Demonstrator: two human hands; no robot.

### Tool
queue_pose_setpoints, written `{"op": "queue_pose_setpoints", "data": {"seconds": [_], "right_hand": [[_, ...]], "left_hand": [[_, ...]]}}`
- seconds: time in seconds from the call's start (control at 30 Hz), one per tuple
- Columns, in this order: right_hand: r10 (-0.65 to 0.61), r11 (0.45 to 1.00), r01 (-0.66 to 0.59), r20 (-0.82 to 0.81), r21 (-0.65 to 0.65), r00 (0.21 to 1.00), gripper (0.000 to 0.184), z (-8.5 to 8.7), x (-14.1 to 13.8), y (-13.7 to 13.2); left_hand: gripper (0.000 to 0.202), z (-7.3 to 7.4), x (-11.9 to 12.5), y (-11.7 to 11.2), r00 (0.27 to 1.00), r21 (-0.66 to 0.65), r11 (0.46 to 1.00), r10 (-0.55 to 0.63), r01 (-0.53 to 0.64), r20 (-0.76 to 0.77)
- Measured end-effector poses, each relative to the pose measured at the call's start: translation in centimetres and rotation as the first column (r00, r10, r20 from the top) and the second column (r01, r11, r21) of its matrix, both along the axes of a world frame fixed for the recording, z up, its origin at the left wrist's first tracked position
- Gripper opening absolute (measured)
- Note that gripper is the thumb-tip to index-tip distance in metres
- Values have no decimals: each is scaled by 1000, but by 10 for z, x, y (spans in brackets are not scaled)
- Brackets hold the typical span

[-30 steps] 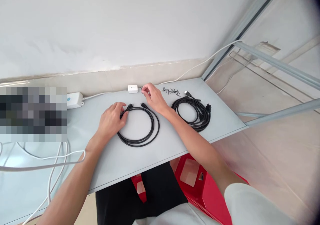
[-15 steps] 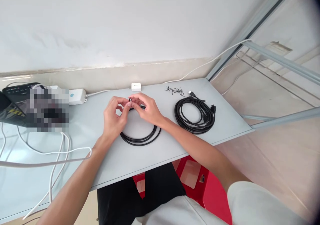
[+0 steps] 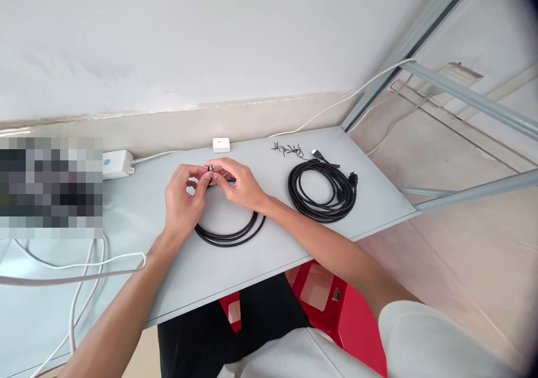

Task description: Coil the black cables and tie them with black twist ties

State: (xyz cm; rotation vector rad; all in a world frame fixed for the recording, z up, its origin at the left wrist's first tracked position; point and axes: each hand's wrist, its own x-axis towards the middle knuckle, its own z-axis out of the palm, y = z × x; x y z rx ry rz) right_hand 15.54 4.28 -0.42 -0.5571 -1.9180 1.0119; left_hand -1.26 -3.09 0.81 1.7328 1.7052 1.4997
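Both hands meet at the far side of a loosely coiled black cable (image 3: 229,240) lying on the table. With thumb and fingers pinched, my left hand (image 3: 182,198) holds a thin black piece (image 3: 210,168) that looks like a twist tie. My right hand (image 3: 244,184) pinches at the same spot, its fingertips touching the left ones. Fingers hide part of the coil's far side. To the right lies a second, thicker black cable coil (image 3: 294,198) with several plugs showing. Behind it is a small heap of black twist ties (image 3: 288,150).
A small white box (image 3: 221,144) stands by the wall. At left, a white power strip (image 3: 117,164) sits beside a blurred-out area, and white cords (image 3: 79,288) cross the table (image 3: 277,249). A metal frame (image 3: 462,92) borders the right end. A red stool (image 3: 353,316) is below.
The view has shifted slightly, so the table items appear a little further left. Both hands stay pinched at the same place on the coil.
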Motion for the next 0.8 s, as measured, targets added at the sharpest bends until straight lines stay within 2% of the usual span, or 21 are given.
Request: {"op": "queue_pose_setpoints", "data": {"seconds": [0.23, 0.6, 0.7, 0.8], "right_hand": [[-99, 994, 102, 65, -43, 993, 12, -1, -1, 2], [-59, 990, 67, 71, -124, 996, 34, 2, 0, 3], [-26, 991, 35, 73, -125, 997, 35, 2, 1, 5], [-58, 994, 64, 73, -85, 996, 30, 1, 2, 9]], "left_hand": [[22, -3, -3, 1, 999, -78, 996, 40, -37, 29], [24, -5, -9, 5, 992, -57, 995, 83, -77, 99], [25, -2, -11, 6, 997, -64, 996, 67, -64, 48], [42, -3, -21, 9, 994, -160, 986, 29, -46, -106]]}}
